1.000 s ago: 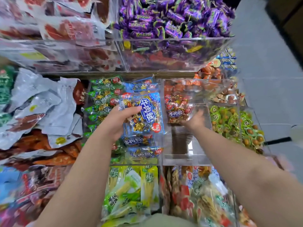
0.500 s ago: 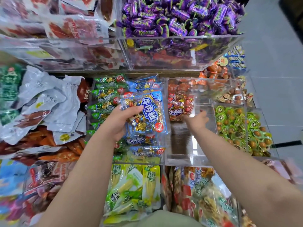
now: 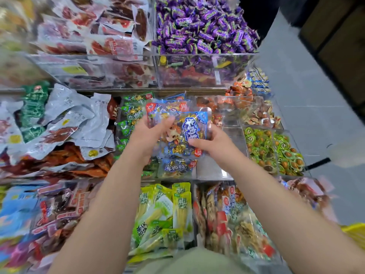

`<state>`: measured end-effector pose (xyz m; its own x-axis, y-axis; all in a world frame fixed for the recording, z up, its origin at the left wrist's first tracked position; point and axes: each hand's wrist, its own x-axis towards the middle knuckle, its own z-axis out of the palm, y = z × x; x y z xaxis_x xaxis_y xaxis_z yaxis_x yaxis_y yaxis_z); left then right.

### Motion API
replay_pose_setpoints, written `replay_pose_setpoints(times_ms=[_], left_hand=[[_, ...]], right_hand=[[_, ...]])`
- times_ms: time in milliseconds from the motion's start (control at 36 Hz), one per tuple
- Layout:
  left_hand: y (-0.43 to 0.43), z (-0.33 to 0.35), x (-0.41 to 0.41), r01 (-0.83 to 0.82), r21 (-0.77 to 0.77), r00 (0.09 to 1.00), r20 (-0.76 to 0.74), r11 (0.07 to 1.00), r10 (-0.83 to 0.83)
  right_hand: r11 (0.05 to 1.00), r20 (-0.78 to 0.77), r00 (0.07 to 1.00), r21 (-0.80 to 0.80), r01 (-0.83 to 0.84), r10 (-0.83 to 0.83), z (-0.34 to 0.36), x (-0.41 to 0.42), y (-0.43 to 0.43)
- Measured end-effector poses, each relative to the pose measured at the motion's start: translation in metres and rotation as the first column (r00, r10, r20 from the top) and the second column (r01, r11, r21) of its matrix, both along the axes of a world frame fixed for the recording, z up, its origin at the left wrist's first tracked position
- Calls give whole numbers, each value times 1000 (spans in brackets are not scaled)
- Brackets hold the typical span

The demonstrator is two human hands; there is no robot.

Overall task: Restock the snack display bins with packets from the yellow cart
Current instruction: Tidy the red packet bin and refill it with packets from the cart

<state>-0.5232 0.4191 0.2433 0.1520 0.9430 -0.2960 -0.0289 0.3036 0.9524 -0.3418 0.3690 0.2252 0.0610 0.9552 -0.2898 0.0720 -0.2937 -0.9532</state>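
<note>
A blue snack packet (image 3: 187,129) with gold sweets inside is held between both hands above the middle clear bin (image 3: 177,175). My left hand (image 3: 146,133) grips its left side, on top of further packets that show behind it. My right hand (image 3: 211,143) holds its right edge, thumb on the front. More blue packets (image 3: 177,167) lie in the bin below. To the right is a clear compartment (image 3: 215,169) that looks nearly bare. A corner of the yellow cart (image 3: 355,232) shows at the lower right.
Clear bins surround the spot: purple sweets (image 3: 201,26) above, green-wrapped snacks (image 3: 274,151) at right, silver and orange packets (image 3: 65,127) at left, yellow-green packets (image 3: 164,214) below. Grey floor (image 3: 308,95) lies to the right of the display.
My right hand left the right-hand compartment and moved left onto the blue packet. My left hand lifted the packets a little. The camera shifted.
</note>
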Motion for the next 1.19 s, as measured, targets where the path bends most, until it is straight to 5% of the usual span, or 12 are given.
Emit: replay_pose_setpoints(times_ms=[83,194,417,528,667,778,917,972,1111,1167,1194], left_hand=[[-8,1,-21,-156,-11,986,56,988,156],[-19,0,-58,-297,-8,948,114,955,296],[-32,-24,-111,-329,-21,943,49,944,329],[-35,-33,-115,-268,-61,960,69,961,272],[-32,-37,-120,-231,19,972,35,973,231],[-27,-39,-123,-191,20,982,20,981,190],[-20,-42,-122,-162,12,987,11,987,162],[-18,-42,-123,-154,9,988,2,988,154],[-10,-39,-132,-166,-19,985,32,986,167],[-7,-39,-132,-172,-24,984,45,985,172],[-5,-40,-131,-177,-24,983,51,984,178]], right_hand=[[998,-165,984,17,68,-64,-1,1,-14],[995,-127,987,1,99,-98,2,3,-31],[984,396,918,147,-101,35,3,1,-39],[968,497,860,138,-209,114,-5,-11,-37],[915,731,662,136,-379,165,2,-12,-32],[831,938,227,-100,-547,262,-1,-31,-21],[756,923,-4,-319,-571,386,-26,-50,-15],[747,901,47,-328,-579,432,-27,-48,-14],[908,792,538,-45,-416,287,-4,-23,-10],[920,811,533,-17,-392,242,4,-19,-7],[903,858,449,-40,-428,251,5,-20,-5]])
